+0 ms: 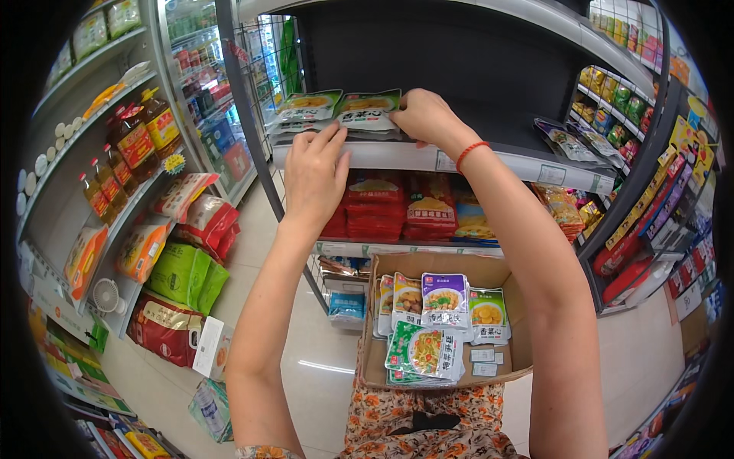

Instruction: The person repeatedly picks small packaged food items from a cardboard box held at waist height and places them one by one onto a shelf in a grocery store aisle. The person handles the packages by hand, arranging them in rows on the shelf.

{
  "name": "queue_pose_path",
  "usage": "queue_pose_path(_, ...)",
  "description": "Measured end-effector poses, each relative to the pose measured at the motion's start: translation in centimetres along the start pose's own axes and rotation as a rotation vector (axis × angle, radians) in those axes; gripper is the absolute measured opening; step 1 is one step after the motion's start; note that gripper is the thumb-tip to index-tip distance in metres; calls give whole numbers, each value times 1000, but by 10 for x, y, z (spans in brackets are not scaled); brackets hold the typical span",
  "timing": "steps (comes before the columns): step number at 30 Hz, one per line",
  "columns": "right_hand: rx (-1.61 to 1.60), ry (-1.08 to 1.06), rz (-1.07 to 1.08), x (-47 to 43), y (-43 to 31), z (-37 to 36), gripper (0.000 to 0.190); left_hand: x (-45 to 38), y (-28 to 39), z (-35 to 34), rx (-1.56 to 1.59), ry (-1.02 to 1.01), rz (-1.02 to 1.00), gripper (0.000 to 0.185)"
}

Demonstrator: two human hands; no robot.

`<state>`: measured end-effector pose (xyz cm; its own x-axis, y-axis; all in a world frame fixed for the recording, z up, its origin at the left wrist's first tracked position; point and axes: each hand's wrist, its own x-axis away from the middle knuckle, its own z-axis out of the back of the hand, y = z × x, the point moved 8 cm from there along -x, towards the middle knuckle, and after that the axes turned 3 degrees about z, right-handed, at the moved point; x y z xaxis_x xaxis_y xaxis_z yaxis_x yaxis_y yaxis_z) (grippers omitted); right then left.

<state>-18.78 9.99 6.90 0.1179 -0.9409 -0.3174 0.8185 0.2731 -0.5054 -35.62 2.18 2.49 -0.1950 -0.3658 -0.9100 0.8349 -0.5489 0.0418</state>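
Observation:
A green-and-white food packet (367, 111) lies flat on the black shelf board (487, 129). My right hand (427, 115), a red cord at its wrist, pinches the packet's right edge; part of the thumb is hidden. My left hand (318, 169) is at the shelf's front edge, palm down. Its fingertips touch the packet's lower left corner and hold nothing. To the left lies a small stack of matching green packets (304, 109). In front of my body is an open cardboard box (519, 350) with purple, green and brownish food packets (444, 301) in it.
Red food packets (373, 206) fill the shelf below. Dark packets (567, 140) lie at the upper shelf's right end. Price labels (484, 361) rest in the box. Oil bottles (135, 137) and rice bags (186, 275) line the left rack. A wire grid (258, 74) bounds the shelf's left side.

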Motion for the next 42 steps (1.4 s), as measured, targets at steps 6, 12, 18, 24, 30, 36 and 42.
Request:
queue_pose_path(6,4,-87,63,7,-5,-9,37,1,1,0,-28,5,-4,38)
queue_pose_path(12,115,88,174,5,-5,-9,33,1,4,-3,-22,-6,23,41)
queue_pose_path(18,62,188,287,29,-13,1,33,5,21,0,40,-20,15,45)
queue_pose_path(24,-12,205,369,60,-10,11,39,8,51,2,216,-40,45,52)
queue_pose_path(30,-140,225,342,101,6,20,37,17,82,0,384,-97,93,56)
queue_pose_path(36,-149,225,319,139,23,29,34,31,109,-10,487,-159,128,56)
queue_pose_path(42,-199,216,271,167,51,32,31,47,136,-24,573,-206,158,53)
